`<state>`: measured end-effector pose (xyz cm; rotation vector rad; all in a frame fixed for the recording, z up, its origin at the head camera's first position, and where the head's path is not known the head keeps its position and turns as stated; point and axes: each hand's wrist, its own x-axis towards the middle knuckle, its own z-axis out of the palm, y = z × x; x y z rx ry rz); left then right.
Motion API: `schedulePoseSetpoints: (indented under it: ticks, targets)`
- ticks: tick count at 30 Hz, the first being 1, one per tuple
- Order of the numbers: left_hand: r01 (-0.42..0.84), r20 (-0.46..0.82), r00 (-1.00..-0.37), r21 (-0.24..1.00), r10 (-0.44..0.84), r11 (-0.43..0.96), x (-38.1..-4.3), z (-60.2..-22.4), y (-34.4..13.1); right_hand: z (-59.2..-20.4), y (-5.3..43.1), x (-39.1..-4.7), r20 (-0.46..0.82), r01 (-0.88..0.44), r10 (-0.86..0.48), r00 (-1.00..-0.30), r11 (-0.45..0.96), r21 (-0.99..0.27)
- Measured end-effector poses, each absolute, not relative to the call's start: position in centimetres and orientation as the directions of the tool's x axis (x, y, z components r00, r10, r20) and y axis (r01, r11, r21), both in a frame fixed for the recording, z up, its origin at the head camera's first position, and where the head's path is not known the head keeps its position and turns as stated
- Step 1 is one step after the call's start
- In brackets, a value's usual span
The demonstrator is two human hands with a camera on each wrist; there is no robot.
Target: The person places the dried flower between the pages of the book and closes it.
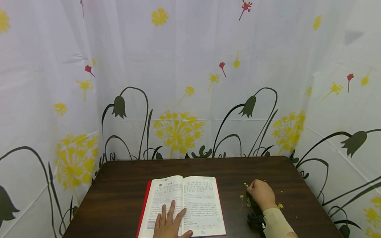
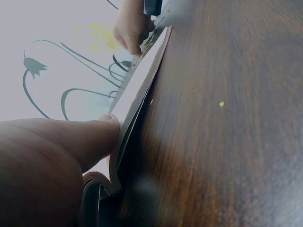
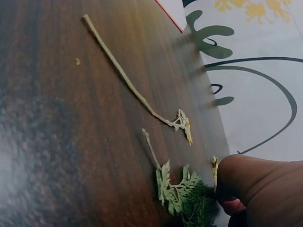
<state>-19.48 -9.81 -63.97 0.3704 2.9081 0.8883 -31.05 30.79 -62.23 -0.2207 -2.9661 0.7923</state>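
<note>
An open book with a red cover lies on the dark wooden table. My left hand rests on its pages with fingers spread; in the left wrist view the thumb lies along the lower page edge. To the right of the book, my right hand is curled, pinching a small dried yellow flower at its fingertips. Close by lie a dried green fern-like leaf and a thin bent stem with a yellowish flower head. The right fingers are partly hidden by the hand itself.
Small yellow flower bits lie around the right forearm, and a yellow crumb sits near the table's front. A dark band is at the right wrist. A flower-printed white curtain hangs behind the table's far edge.
</note>
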Motion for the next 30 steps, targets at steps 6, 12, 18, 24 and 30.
schedulePoseSetpoints:
  ticks: [6,12,18,24,30]
  targets:
    - [0.207,0.003,-0.969,0.552,0.247,0.807,-19.4,-64.1,-9.7,-62.6,31.0,-31.0,0.034,0.106,0.142,-0.989,0.855,-0.508]
    - [0.209,-0.001,-0.969,0.531,0.247,0.821,-19.4,-64.1,-9.6,-62.2,31.0,-30.6,0.030,0.117,0.154,-0.988,0.849,-0.515]
    - [0.215,0.013,-0.969,0.533,0.246,0.818,-19.3,-63.7,-9.8,-61.4,30.2,-29.7,0.058,0.130,0.196,-0.979,0.818,-0.561]
    - [0.182,-0.017,-0.972,0.571,0.234,0.800,-19.3,-63.7,-9.7,-60.5,28.0,-28.7,0.095,0.117,0.233,-0.968,0.751,-0.649]
    - [0.188,-0.019,-0.969,0.582,0.245,0.791,-19.3,-63.7,-9.8,-59.9,23.8,-27.5,0.153,0.045,0.230,-0.961,0.677,-0.735]
